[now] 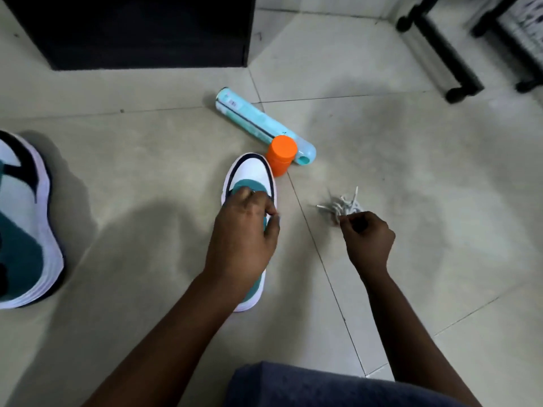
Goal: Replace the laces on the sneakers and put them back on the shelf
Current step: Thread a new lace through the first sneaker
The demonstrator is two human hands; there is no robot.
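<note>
Label text on teal tube (pixel 258 124) unreadable; left hand (pixel 244 230) grips sneaker (pixel 252 174), right hand (pixel 367 233) pinches laces (pixel 345 205).

White-and-teal sneaker (pixel 252 177), orange cap (pixel 281 154), pale-blue tube (pixel 252 121).

A single wide-angle view from a camera worn on the person's head looks steeply down and forward at a pale tiled floor (pixel 382 142), close above the work. The wearer's blue-clad knee (pixel 323 386) fills the near bottom edge, and both bare forearms reach away from the lens toward mid-frame. A black cabinet base (pixel 132 30) marks the far left, black furniture legs (pixel 440 51) the far right. Tile joints bow toward the frame's edges, and a white-and-teal sneaker (pixel 26 221) is cut off by the left border.
</note>
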